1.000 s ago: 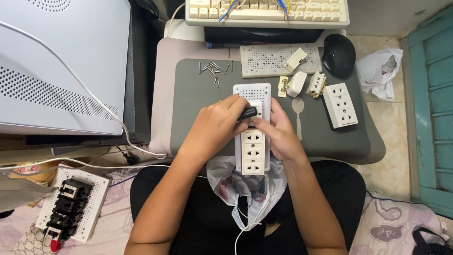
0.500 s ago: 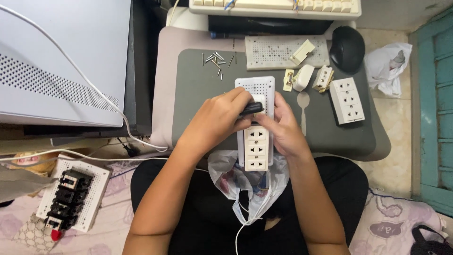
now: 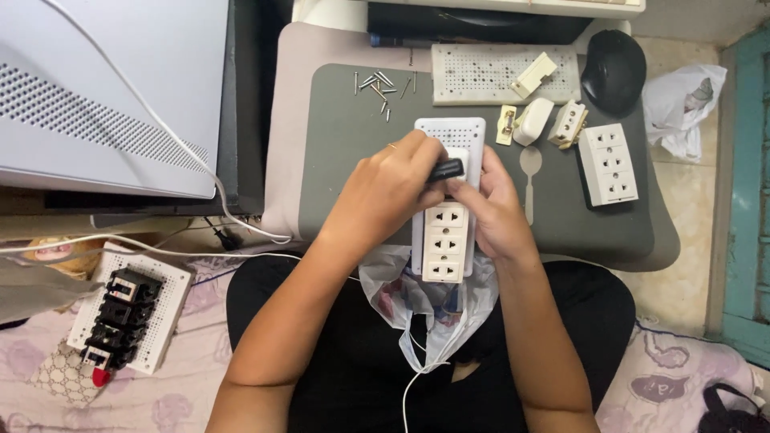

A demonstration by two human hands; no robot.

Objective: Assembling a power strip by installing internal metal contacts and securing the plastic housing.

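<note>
A white perforated board (image 3: 449, 132) with a cream socket strip (image 3: 446, 240) on it lies across the front edge of the grey desk mat (image 3: 345, 152). My left hand (image 3: 385, 192) is closed around a small black part or tool handle (image 3: 446, 169) pressed at the top of the socket strip. My right hand (image 3: 496, 210) grips the board's right edge and steadies it, thumb next to the black part. A clear plastic bag (image 3: 425, 305) with a white cord hangs under the board over my lap.
Loose screws (image 3: 378, 87) lie at the mat's back. Behind are another perforated board (image 3: 481, 74), small cream socket parts (image 3: 545, 120), a white triple socket block (image 3: 609, 163) and a black mouse (image 3: 613, 68). A grey device (image 3: 96, 88) stands left; a board with black switches (image 3: 124, 321) lies lower left.
Both hands stay on the board and socket strip with only slight shifts of the fingers. The view has drifted, so the desk things sit a little higher in frame.
</note>
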